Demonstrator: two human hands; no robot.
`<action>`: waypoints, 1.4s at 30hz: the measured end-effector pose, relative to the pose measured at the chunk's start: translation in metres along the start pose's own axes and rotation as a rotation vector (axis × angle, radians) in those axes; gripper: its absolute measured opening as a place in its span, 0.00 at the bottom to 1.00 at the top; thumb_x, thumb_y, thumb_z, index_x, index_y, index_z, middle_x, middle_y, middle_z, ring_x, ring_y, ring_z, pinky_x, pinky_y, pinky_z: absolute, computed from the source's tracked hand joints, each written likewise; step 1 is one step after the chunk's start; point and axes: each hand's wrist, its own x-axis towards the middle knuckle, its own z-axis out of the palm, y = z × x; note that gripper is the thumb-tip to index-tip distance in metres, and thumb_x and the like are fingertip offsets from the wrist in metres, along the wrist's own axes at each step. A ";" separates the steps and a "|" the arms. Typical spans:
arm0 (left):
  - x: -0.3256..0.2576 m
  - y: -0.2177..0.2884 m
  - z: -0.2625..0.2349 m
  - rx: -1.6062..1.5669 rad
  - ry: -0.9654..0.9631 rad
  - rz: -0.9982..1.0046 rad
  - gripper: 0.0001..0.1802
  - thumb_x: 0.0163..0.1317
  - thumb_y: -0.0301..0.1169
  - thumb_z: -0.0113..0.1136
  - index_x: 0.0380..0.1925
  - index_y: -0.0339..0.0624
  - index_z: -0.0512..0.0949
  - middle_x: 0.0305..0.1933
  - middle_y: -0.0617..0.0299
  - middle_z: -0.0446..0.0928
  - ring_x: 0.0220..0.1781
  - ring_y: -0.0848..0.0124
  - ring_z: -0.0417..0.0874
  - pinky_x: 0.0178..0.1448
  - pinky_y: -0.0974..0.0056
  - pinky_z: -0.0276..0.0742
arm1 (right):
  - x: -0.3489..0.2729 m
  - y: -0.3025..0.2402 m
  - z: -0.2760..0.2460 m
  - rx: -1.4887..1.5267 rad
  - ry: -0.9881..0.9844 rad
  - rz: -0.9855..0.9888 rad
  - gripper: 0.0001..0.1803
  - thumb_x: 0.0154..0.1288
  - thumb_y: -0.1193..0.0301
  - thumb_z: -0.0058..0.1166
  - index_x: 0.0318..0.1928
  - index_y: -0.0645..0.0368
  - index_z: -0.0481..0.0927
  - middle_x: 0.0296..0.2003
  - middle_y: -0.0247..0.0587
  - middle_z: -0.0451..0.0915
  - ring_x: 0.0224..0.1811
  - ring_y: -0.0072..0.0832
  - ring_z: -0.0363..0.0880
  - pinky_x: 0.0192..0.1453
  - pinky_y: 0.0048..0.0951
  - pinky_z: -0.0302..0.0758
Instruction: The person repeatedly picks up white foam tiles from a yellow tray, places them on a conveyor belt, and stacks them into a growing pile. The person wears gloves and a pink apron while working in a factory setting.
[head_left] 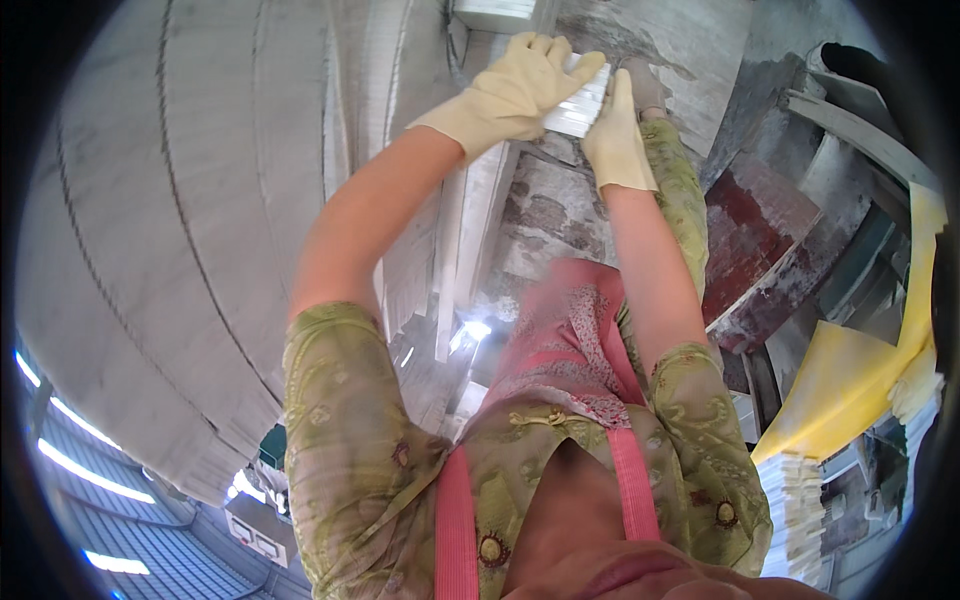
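Both my hands wear cream rubber gloves and are out in front of me, over a worn, stained floor. Between them is a small stack of white strips (578, 108), with thin lines running across it. My left hand (520, 85) reaches over its left and far side, fingers bent round it. Along the right side, my right hand (618, 140) presses with its fingers held straight up. The undersides of the stack and some fingertips are hidden. My pink apron (560, 330) hangs below the hands.
A tall pale wall of stacked sheets (200, 200) with dark cord-like lines fills the left. A white block (500, 12) lies beyond my left hand. On the right are a red-and-grey panel (760, 230), a yellow sheet (840, 380) and stacked white pieces (790, 510).
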 end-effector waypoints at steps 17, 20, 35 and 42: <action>-0.018 -0.072 0.028 0.099 -0.027 -0.074 0.54 0.41 0.25 0.75 0.74 0.53 0.63 0.64 0.47 0.72 0.67 0.50 0.75 0.74 0.50 0.69 | 0.050 0.046 0.066 0.469 -0.075 0.087 0.35 0.81 0.48 0.41 0.73 0.61 0.60 0.65 0.48 0.74 0.63 0.35 0.79 0.67 0.35 0.78; -0.021 -0.070 0.026 0.131 -0.001 -0.103 0.54 0.42 0.25 0.75 0.74 0.54 0.64 0.65 0.49 0.72 0.68 0.52 0.74 0.76 0.50 0.66 | 0.054 0.046 0.072 0.541 -0.048 0.130 0.37 0.81 0.47 0.41 0.76 0.61 0.56 0.67 0.48 0.72 0.66 0.36 0.76 0.70 0.37 0.75; -0.042 -0.040 0.050 0.159 0.362 -0.467 0.45 0.50 0.28 0.74 0.71 0.40 0.66 0.73 0.51 0.67 0.76 0.54 0.66 0.79 0.54 0.63 | 0.060 0.027 0.075 0.244 -0.122 0.135 0.45 0.81 0.39 0.30 0.78 0.67 0.54 0.76 0.50 0.60 0.78 0.37 0.59 0.80 0.32 0.56; -0.089 0.066 0.105 -1.459 0.390 -0.916 0.32 0.66 0.28 0.60 0.69 0.32 0.68 0.69 0.39 0.72 0.68 0.49 0.77 0.74 0.52 0.70 | 0.049 0.024 0.086 0.262 -0.144 0.053 0.45 0.81 0.39 0.32 0.78 0.65 0.52 0.76 0.49 0.60 0.79 0.36 0.58 0.81 0.34 0.56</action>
